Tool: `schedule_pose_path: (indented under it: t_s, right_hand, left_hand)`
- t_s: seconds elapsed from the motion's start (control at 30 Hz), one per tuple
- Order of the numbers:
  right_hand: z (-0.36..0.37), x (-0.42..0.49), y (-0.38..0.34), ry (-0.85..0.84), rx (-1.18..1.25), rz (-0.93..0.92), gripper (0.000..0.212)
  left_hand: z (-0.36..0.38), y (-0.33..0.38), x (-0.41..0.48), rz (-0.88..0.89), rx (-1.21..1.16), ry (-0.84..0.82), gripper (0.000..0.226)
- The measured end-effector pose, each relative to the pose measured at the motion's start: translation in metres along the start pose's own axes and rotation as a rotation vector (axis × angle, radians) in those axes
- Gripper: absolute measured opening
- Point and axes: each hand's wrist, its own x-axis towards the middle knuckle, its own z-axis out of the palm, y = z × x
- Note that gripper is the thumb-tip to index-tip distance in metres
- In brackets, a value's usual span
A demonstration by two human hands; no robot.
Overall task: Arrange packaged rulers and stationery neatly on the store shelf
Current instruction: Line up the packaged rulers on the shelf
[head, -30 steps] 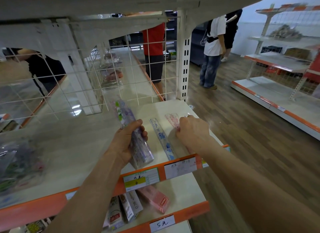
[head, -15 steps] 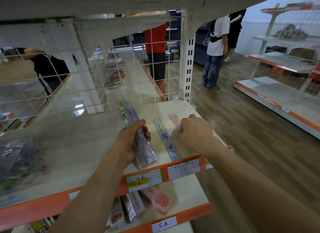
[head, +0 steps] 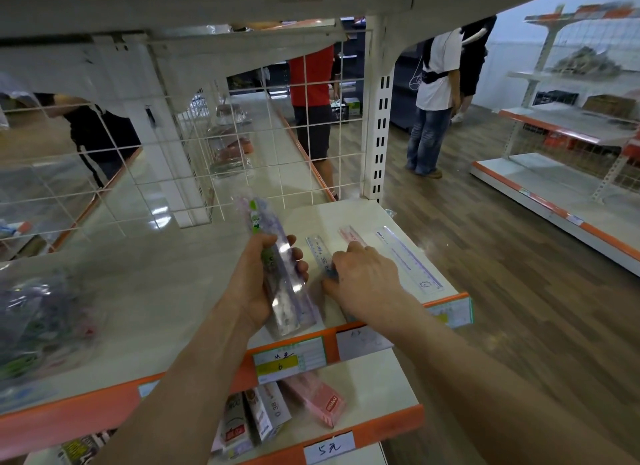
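Okay, left hand (head: 254,284) grips the pack of rulers (head: 289,291) propped at the shelf (head: 156,281) front, likely as stock, while right hand (head: 365,279) presses uncurled fingers on the blue ruler (head: 317,248) beside the pink ruler (head: 349,233), apparently squaring the row.

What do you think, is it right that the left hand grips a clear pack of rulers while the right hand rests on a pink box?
Not quite. The head view shows the right hand resting on loose rulers lying on the shelf; the pink box sits untouched on the lower shelf. The left hand does grip the clear pack of rulers.
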Motion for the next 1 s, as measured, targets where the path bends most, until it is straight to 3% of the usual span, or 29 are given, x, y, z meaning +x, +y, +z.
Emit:
schedule_pose_path:
  t_s: [0.2,0.37,0.6,0.73,0.8,1.0]
  right_hand:
    - [-0.004,0.001,-0.009,0.11,0.165,-0.019,0.028]
    - [-0.001,-0.006,-0.017,-0.024,0.685,0.15,0.034]
    - [0.006,-0.009,-0.021,-0.016,0.712,0.143,0.032]
    - [0.003,-0.012,-0.018,-0.003,0.869,0.177,0.03]
    - [0.002,-0.014,-0.019,-0.013,0.861,0.179,0.033]
    - [0.001,-0.013,-0.017,-0.049,0.944,0.201,0.027]
  left_hand:
    - [0.005,0.001,-0.002,-0.021,-0.028,-0.011,0.013]
    - [0.0,0.0,0.002,0.015,0.083,0.072,0.013]
    - [0.002,0.0,0.002,0.058,0.132,0.092,0.009]
    - [-0.001,-0.001,0.003,0.012,0.125,0.082,0.023]
    - [0.0,-0.001,0.002,0.02,0.139,0.075,0.019]
    - [0.003,-0.001,-0.002,0.053,0.099,0.06,0.041]
